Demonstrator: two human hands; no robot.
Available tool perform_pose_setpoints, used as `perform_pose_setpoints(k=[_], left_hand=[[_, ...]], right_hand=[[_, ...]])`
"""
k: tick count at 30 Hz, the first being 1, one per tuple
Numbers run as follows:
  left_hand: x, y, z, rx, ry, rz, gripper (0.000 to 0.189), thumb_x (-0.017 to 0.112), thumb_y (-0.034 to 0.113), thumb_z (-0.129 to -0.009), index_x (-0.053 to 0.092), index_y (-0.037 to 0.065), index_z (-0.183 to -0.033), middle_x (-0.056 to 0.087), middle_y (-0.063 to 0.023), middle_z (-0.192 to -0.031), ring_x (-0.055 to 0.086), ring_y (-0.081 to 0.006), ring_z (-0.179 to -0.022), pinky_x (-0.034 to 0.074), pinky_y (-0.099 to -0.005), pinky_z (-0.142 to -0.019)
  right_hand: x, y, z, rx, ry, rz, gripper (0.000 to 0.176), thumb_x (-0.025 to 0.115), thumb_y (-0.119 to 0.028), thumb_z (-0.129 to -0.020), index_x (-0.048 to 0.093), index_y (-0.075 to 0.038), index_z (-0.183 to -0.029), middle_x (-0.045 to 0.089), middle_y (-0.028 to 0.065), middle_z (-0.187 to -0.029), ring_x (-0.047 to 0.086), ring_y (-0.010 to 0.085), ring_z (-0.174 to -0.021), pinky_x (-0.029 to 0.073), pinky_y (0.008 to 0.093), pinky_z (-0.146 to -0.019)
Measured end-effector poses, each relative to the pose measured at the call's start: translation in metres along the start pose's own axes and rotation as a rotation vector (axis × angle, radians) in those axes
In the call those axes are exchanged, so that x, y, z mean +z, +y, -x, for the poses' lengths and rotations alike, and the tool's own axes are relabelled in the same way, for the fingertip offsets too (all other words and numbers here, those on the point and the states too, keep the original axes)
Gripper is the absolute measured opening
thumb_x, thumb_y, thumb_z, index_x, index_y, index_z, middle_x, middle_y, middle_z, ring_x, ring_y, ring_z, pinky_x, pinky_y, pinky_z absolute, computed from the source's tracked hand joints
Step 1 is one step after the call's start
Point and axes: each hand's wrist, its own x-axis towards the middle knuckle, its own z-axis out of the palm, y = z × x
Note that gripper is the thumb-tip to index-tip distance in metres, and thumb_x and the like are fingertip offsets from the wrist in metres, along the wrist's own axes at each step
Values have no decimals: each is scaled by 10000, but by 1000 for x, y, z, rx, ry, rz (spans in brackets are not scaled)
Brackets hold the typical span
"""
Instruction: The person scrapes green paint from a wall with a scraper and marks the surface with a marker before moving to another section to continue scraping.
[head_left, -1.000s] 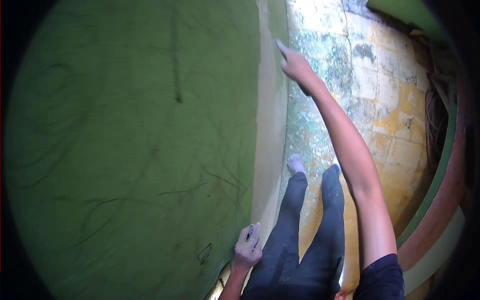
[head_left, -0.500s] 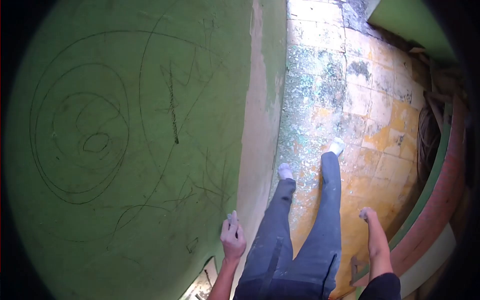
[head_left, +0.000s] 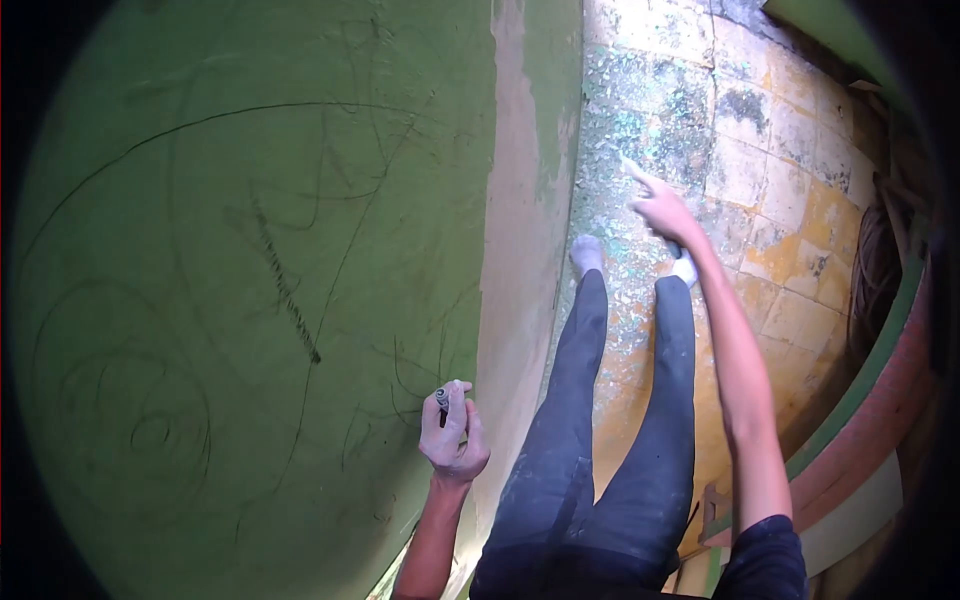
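My left hand (head_left: 455, 440) is closed around a small grey object with a round, dark-ringed end (head_left: 442, 398), raised in front of the green wall (head_left: 250, 250); fingers hide most of the object. Pale dust coats these fingers. My right hand (head_left: 664, 213) reaches out over the floor beyond my feet, its index finger stretched forward and the other fingers partly bent. Nothing shows between them; a dark patch lies just under the wrist. Black scribbled lines and loops mark the wall, and a bare, peeled strip (head_left: 505, 200) runs along its lower part.
Greenish paint flakes (head_left: 625, 120) litter the worn tile floor (head_left: 790, 190) along the wall. My bare, dusty feet (head_left: 587, 255) stand among them. On the right are a curved pink and green edge (head_left: 870, 400) and a dark coil (head_left: 876, 265).
My right hand has swung forward and left from beside my leg, its index finger now extended. My left hand has shifted slightly up and left, showing more of the grey object. The view has shifted.
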Motion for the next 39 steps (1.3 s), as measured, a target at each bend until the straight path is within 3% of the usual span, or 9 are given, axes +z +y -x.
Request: perform_pose_setpoints(k=[1, 3, 6, 11, 20, 23, 27, 31, 39], left_hand=[[-1, -1, -3, 7, -20, -6, 602, 524, -195, -832, 554, -19, -1406, 643, -177, -1027, 565, -155, -632, 481, -256, -517], [0, 1, -13, 32, -58, 8, 628, 522, -209, -823, 547, -7, -1417, 643, -182, -1029, 575, -159, -636, 480, -254, -509], [1, 3, -16, 24, -82, 13, 661, 523, -220, -811, 535, 7, -1432, 643, -189, -1031, 582, -164, -642, 485, -259, -503], [-4, 2, -15, 27, -96, 39, 710, 521, -229, -799, 509, 34, -1459, 642, -214, -1024, 574, -161, -633, 495, -268, -502], [-2, 5, -16, -50, -114, 57, 728, 532, -219, -794, 517, 65, -1464, 645, -214, -1025, 562, -164, -623, 486, -273, -493], [-5, 13, -24, -45, -123, 34, 736, 514, -221, -793, 506, 63, -1472, 641, -217, -1015, 556, -167, -614, 493, -266, -495], [-5, 6, -20, -30, -109, 33, 745, 496, -227, -792, 503, 71, -1476, 640, -211, -1000, 561, -166, -626, 495, -266, -485], [-1, 8, -24, -59, -110, 35, 755, 502, -226, -793, 498, 80, -1483, 641, -212, -996, 566, -163, -630, 498, -268, -487], [0, 5, -27, -19, -112, 39, 784, 519, -234, -781, 495, 94, -1492, 651, -204, -1012, 561, -158, -614, 490, -267, -501]], right_hand=[[20, -41, 16, -123, -59, -106, 808, 517, -43, -817, 355, -257, -1580, 616, 150, -1407, 532, 85, -608, 521, 281, -596], [74, -67, 28, -428, -89, -153, 768, 537, -50, -865, 324, -192, -1589, 402, 123, -1592, 622, 238, -1241, 492, 331, -1021], [128, -96, 79, -545, 76, -269, 787, 471, 36, -797, 389, -173, -1551, 554, 233, -1394, 627, 443, -1114, 499, 446, -991], [80, -141, 59, -278, -56, -46, 822, 464, 56, -766, 399, -176, -1552, 606, 280, -1279, 684, 412, -944, 496, 443, -970], [91, -100, 58, -518, -106, -25, 838, 503, 71, -777, 374, -196, -1560, 611, 300, -782, 624, 467, -741, 478, 546, -750], [125, -111, 81, -357, 13, -186, 807, 499, 66, -795, 380, -177, -1556, 601, 308, -764, 622, 469, -717, 469, 551, -745], [109, -128, 50, -325, 66, -136, 809, 449, 83, -770, 411, -147, -1545, 599, 261, -1297, 687, 404, -899, 501, 462, -884], [109, -125, 65, -351, 31, -53, 798, 441, 78, -771, 412, -135, -1539, 553, 239, -1362, 698, 390, -878, 526, 441, -844], [102, -128, 39, -514, 182, -112, 778, 452, 81, -777, 422, -123, -1527, 630, 312, -1007, 658, 441, -738, 507, 499, -746]])
